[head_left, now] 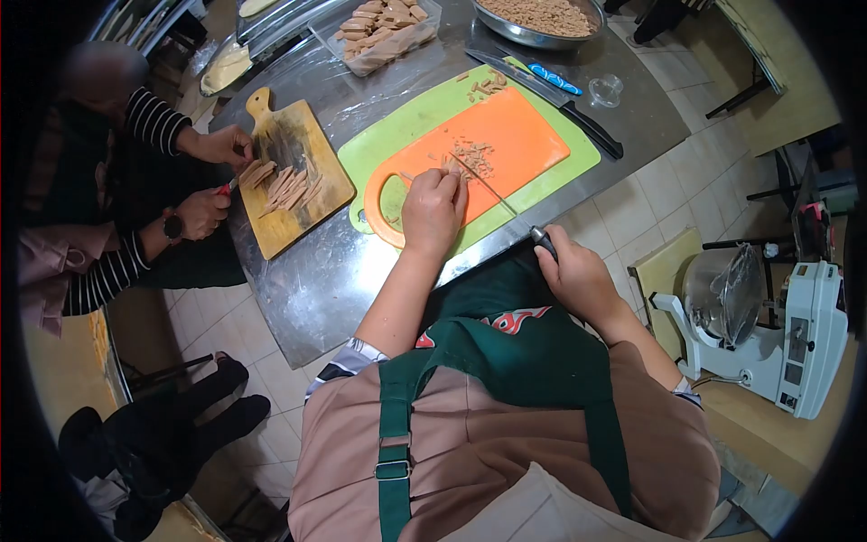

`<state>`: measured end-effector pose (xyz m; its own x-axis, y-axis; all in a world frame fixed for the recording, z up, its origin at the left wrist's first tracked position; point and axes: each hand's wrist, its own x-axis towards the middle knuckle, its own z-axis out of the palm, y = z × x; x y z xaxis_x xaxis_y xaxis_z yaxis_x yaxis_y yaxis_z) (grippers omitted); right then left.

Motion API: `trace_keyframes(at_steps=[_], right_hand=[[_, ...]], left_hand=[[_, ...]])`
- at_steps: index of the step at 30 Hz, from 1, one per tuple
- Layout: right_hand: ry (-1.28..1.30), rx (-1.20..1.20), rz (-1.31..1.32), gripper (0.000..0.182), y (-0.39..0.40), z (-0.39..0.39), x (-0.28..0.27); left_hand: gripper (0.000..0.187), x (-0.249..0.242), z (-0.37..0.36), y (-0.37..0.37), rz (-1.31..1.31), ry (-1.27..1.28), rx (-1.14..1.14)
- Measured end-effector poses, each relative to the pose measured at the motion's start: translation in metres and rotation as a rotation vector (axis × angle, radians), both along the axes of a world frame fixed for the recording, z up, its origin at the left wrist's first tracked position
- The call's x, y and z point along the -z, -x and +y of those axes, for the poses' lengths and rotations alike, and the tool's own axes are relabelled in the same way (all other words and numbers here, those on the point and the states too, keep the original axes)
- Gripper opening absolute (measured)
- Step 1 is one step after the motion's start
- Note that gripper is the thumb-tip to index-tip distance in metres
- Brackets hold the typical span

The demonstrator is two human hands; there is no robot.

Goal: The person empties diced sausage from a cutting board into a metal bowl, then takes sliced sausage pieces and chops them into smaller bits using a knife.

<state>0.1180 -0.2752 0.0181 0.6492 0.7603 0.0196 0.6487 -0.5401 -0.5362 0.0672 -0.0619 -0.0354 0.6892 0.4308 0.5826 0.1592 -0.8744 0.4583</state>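
Note:
My right hand (573, 271) is closed round the black handle of a knife (495, 192), whose blade lies across the orange cutting board (533, 135). My left hand (434, 210) rests on that board with its fingers bent together on brown strips (449, 166), partly hidden under the fingertips, beside the blade. Small chopped brown pieces (476, 155) lie just beyond the blade. Under the orange board is a larger green board (355, 154), with a few brown pieces (488, 86) at its far edge.
At left a co-worker's hands (206, 213) work over a wooden board (321, 135) with brown strips. Farther back stand a plastic tub (370, 61) of brown blocks and a metal bowl (542, 38) of crumbs. Another black-handled knife (591, 129) and a blue-patterned object (554, 79) lie at right.

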Motion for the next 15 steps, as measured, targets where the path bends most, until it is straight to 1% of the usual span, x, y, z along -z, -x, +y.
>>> trace_keyframes(at_steps=[3, 5, 9, 11, 13, 15], right_hand=[[0.044, -0.031, -0.039, 0.024, 0.0, 0.003, 0.0], [0.15, -0.031, -0.017, 0.024, -0.001, 0.01, -0.006], [0.145, -0.047, 0.049, 0.024, -0.014, 0.042, -0.001], [0.163, -0.071, 0.138, 0.025, -0.024, 0.061, 0.004], [0.16, -0.074, 0.142, 0.024, -0.027, 0.067, 0.011], [0.159, -0.073, 0.148, 0.024, -0.026, 0.064, 0.014]], left_hand=[[0.01, 0.0, 0.0, 0.0, -0.007, 0.0, 0.008], [0.01, 0.0, 0.001, 0.0, -0.012, 0.004, 0.011], [0.011, 0.0, 0.0, 0.001, 0.0, 0.015, 0.022], [0.011, -0.001, 0.0, 0.001, 0.017, 0.019, 0.013], [0.008, -0.003, -0.001, 0.001, -0.046, 0.016, 0.028], [0.008, -0.005, -0.001, 0.001, -0.023, 0.029, 0.016]])
